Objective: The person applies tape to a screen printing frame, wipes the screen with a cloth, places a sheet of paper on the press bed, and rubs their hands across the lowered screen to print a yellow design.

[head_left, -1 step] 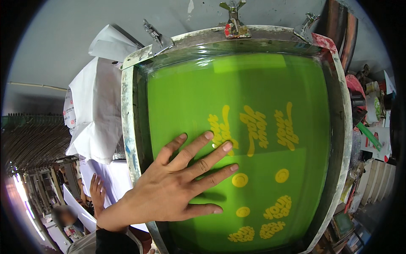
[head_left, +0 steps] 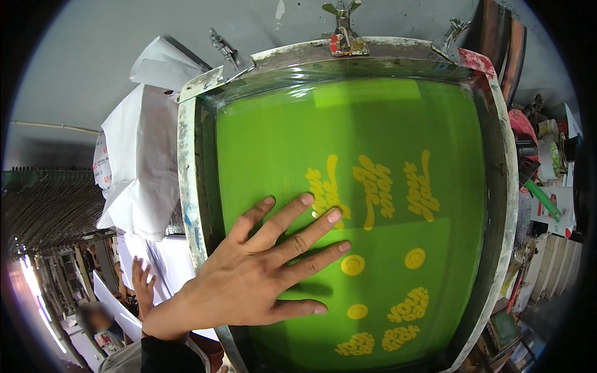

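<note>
Glossy green mesh screen; worn, paint-flecked metal frame; crumpled white paper

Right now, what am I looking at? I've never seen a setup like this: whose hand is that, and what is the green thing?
This is one picture, from a camera on the person's head. There is no machine, only bare hands. The left hand lies flat, fingers spread, on a green mesh screen stretched in a worn frame. Yellow shapes show in the mesh. Clamps hold the frame's top edge. White sheets hang at left. Nothing is gripped. A second hand shows lower left; I cannot tell whose.
</note>
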`<move>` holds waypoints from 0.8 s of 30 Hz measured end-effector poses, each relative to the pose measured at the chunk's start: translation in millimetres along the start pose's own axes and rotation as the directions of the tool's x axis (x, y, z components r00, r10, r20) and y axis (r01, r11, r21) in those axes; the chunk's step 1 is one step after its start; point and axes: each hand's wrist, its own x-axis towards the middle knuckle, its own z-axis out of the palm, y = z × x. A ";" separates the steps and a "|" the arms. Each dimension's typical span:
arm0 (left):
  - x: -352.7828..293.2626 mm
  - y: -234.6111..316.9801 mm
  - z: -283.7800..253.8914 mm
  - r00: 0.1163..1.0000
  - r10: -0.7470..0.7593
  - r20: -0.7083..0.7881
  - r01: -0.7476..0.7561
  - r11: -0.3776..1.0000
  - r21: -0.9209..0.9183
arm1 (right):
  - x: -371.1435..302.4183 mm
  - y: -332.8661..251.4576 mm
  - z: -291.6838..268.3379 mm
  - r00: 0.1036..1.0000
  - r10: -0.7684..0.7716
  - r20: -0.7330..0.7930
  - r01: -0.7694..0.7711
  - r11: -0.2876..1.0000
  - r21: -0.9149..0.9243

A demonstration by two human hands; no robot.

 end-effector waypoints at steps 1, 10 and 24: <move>-0.1 -0.1 0.3 1.000 -0.001 0.000 0.001 1.000 -0.001 | -0.4 -0.1 0.2 1.000 0.002 0.001 -0.002 1.000 0.000; 1.0 0.2 0.3 1.000 -0.014 0.028 0.014 1.000 -0.004 | -2.6 -5.7 1.8 1.000 0.002 -0.015 -0.002 1.000 0.013; 0.5 0.3 1.1 0.999 -0.016 0.041 0.016 1.000 -0.003 | -10.8 -6.4 -3.4 0.999 0.002 -0.039 -0.001 0.999 0.039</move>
